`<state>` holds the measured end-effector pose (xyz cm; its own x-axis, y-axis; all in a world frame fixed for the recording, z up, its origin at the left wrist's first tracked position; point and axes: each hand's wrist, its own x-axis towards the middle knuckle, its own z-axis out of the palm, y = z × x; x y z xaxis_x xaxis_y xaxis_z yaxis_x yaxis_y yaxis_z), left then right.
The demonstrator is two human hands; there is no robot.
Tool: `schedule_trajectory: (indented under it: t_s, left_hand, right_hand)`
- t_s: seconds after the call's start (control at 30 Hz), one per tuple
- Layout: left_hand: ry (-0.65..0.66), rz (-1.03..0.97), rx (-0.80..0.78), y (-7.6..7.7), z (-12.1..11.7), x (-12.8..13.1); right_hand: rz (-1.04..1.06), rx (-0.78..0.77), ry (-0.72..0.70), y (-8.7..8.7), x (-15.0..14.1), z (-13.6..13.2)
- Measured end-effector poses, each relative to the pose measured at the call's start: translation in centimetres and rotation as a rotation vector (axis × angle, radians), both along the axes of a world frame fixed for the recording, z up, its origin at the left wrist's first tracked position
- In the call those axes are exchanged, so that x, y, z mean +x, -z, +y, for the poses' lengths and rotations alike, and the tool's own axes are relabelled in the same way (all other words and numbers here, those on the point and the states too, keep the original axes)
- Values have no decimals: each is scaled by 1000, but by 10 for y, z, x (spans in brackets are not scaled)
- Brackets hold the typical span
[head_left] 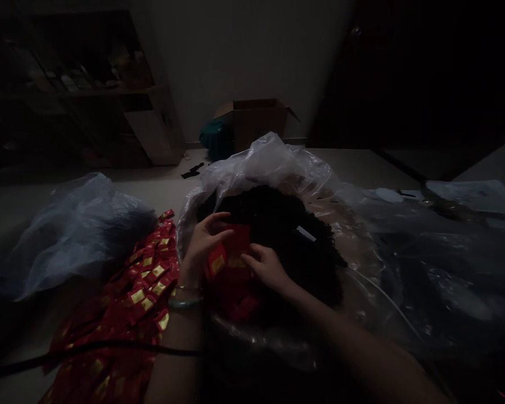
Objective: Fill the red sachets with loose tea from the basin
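Note:
Over a large clear plastic bag (pixel 271 148), a red packet (pixel 238 238) with a gold patch is between my two hands. My right hand (pixel 269 268) pinches its right edge between thumb and fingers. At its left side, my left hand (pixel 204 241) is curved with thumb and fingers apart, the thumb close to the packet. A second red packet (pixel 216 262) with a gold square lies below the left thumb. Fluffy black material (pixel 278 219) fills the bag, with a small white tag (pixel 306 233) on it. More red shows dimly below my hands.
Left of the bag lies a long heap of red and gold packets (pixel 151 275), crossed by a black cord (pixel 109 345). Filled plastic bags (pixel 79 230) flank the scene. Behind stand a cardboard box (pixel 258 120), a teal bundle (pixel 217 137) and shelves (pixel 109 92). The room is dark.

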<state>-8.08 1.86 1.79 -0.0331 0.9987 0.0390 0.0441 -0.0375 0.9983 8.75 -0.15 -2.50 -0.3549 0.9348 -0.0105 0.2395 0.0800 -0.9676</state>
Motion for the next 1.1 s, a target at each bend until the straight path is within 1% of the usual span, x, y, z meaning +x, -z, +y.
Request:
schedule_trajectory:
  t_s: [0.07,0.1,0.13,0.17,0.23,0.27,0.33,0.4,0.47,0.6,0.7,0.73,0.8,0.9,0.97,1.03,1.1]
  left_hand:
    - [107,-43,-72,0,0,8]
    - [151,-32,-98,1,0,12]
    - [177,-10,-109,3,1,16]
    - [187,15,-109,5,2,19]
    - [190,54,-95,9,4,25]
    - [200,66,-90,11,4,28]
    - [222,82,-83,14,5,32]
    - [229,72,-77,17,6,36]
    - [214,39,-78,18,6,39]
    - [205,-3,-91,18,5,43]
    - [217,7,-96,18,4,44]
    - [220,9,-96,18,3,45]
    - [233,19,-94,18,2,45]
    - [285,37,-133,16,0,46]
    - [304,31,-198,15,-1,46]
    - [291,15,-252,14,-2,45]
    - [272,4,-264,12,-1,45]
  right_hand:
    - [42,-61,35,-2,4,6]
    - [37,-47,63,-3,7,10]
    - [16,11,114,-5,11,14]
    - [-19,111,189,-6,15,18]
    - [-122,380,336,-10,25,27]
    - [-186,519,371,-12,30,30]
    - [-323,736,332,-14,38,36]
    - [-436,878,253,-15,44,39]
    - [-508,972,230,-14,45,39]
    - [-528,1111,304,-13,44,36]
    - [-484,1136,329,-14,45,36]
    - [-469,1116,320,-15,46,36]
    - [-443,1029,283,-18,49,38]
    - [-424,839,181,-24,54,41]
    - [-406,756,95,-29,57,41]
    - [-379,732,17,-34,59,39]
    - [-385,736,-50,-38,59,35]
